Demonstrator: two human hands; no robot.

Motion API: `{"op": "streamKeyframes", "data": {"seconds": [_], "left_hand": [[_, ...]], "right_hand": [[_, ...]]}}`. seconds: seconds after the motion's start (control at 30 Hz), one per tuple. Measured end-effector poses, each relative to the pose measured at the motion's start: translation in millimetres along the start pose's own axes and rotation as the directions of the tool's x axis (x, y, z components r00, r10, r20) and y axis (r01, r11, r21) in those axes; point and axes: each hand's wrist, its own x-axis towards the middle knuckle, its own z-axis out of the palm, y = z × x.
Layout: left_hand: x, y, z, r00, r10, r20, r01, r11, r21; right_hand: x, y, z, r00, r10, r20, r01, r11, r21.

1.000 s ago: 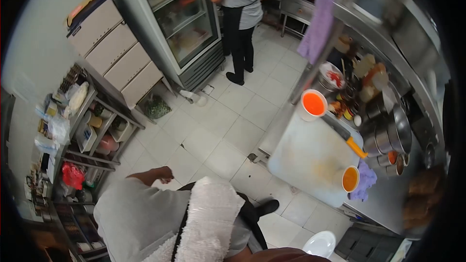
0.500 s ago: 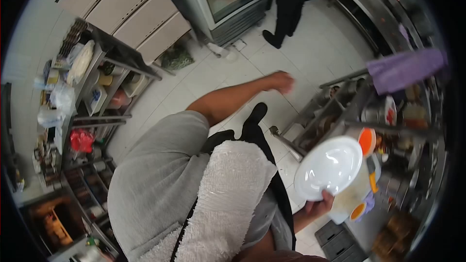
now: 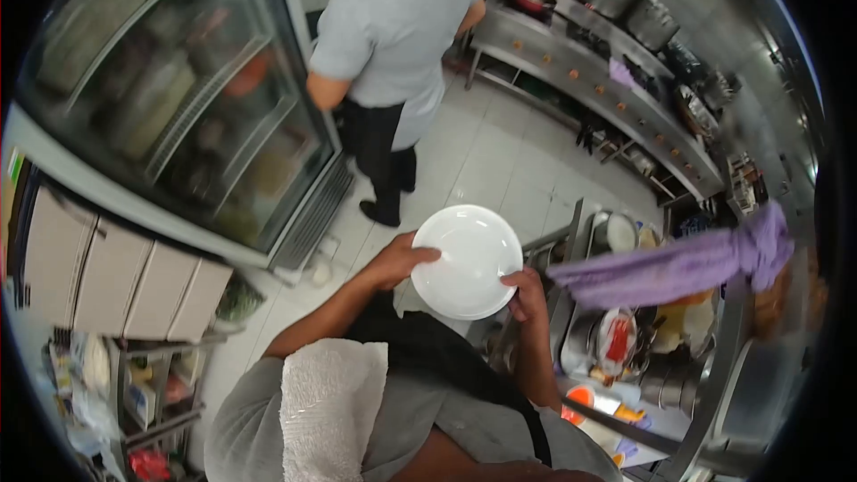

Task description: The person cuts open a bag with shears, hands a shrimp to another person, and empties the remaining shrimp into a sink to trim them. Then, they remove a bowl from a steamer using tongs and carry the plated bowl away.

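A white round plate is held in front of my body, its shiny face turned up toward me. My left hand grips its left rim, thumb laid on top and the other fingers underneath, mostly hidden. On the right rim my right hand is closed the same way, thumb over the edge. A white towel hangs over my left shoulder.
Another person in a grey shirt and dark trousers stands ahead, facing away. A glass-door fridge is at the left, a steel stove with pots at the back right. To my right, a purple cloth hangs above a cluttered steel counter.
My left hand has come in and now grips the plate. The plate has moved from the right to in front of me. My view has swung toward the stove and the other person.
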Motion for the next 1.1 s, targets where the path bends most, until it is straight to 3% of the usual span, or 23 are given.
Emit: {"op": "streamKeyframes", "data": {"seconds": [0.03, 0.17, 0.23, 0.37, 0.53, 0.63, 0.7, 0.8, 0.83, 0.9, 0.97, 1.0, 1.1], "left_hand": [[23, 3, -4, 0.998, 0.043, -0.037, -0.045, 0.997, -0.066], [114, 36, -28, 0.996, 0.031, -0.078, -0.041, 0.992, -0.12], [164, 52, -30, 0.997, 0.003, -0.073, -0.017, 0.981, -0.195], [263, 72, -39, 0.992, 0.024, -0.122, -0.029, 0.999, -0.04], [384, 106, -46, 0.979, -0.121, -0.164, 0.126, 0.992, 0.019], [468, 107, -46, 0.966, -0.124, -0.227, 0.148, 0.985, 0.093], [525, 131, -45, 0.956, -0.03, -0.291, 0.085, 0.98, 0.179], [571, 175, -43, 0.893, 0.077, -0.444, 0.005, 0.984, 0.18], [584, 184, -49, 0.876, 0.045, -0.48, 0.009, 0.994, 0.11], [606, 209, -57, 0.849, 0.08, -0.522, -0.063, 0.997, 0.05], [625, 234, -60, 0.795, 0.111, -0.596, -0.108, 0.993, 0.04], [647, 251, -72, 0.749, 0.12, -0.652, -0.117, 0.992, 0.048], [680, 263, -114, 0.677, 0.115, -0.727, -0.13, 0.991, 0.035]], "right_hand": [[24, -12, -2, 1.0, 0.011, 0.001, -0.011, 0.999, -0.039], [107, -75, -20, 0.952, -0.296, -0.077, 0.229, 0.855, -0.466], [130, -125, -10, 0.934, -0.334, -0.127, 0.255, 0.871, -0.419], [206, -209, -18, 0.875, -0.454, -0.166, 0.355, 0.837, -0.417], [349, -305, -38, 0.839, -0.521, -0.154, 0.43, 0.81, -0.398], [449, -340, -79, 0.912, -0.409, 0.027, 0.365, 0.78, -0.508], [516, -380, -89, 0.946, -0.307, 0.101, 0.306, 0.754, -0.582], [613, -444, -82, 0.936, -0.245, 0.252, 0.352, 0.634, -0.688], [643, -462, -72, 0.927, -0.284, 0.245, 0.37, 0.591, -0.717], [715, -499, -45, 0.863, -0.279, 0.422, 0.506, 0.461, -0.729], [782, -524, -3, 0.816, -0.304, 0.492, 0.578, 0.417, -0.701], [853, -536, 36, 0.742, -0.295, 0.603, 0.667, 0.416, -0.618], [948, -532, 88, 0.669, -0.385, 0.636, 0.729, 0.174, -0.662]]}}
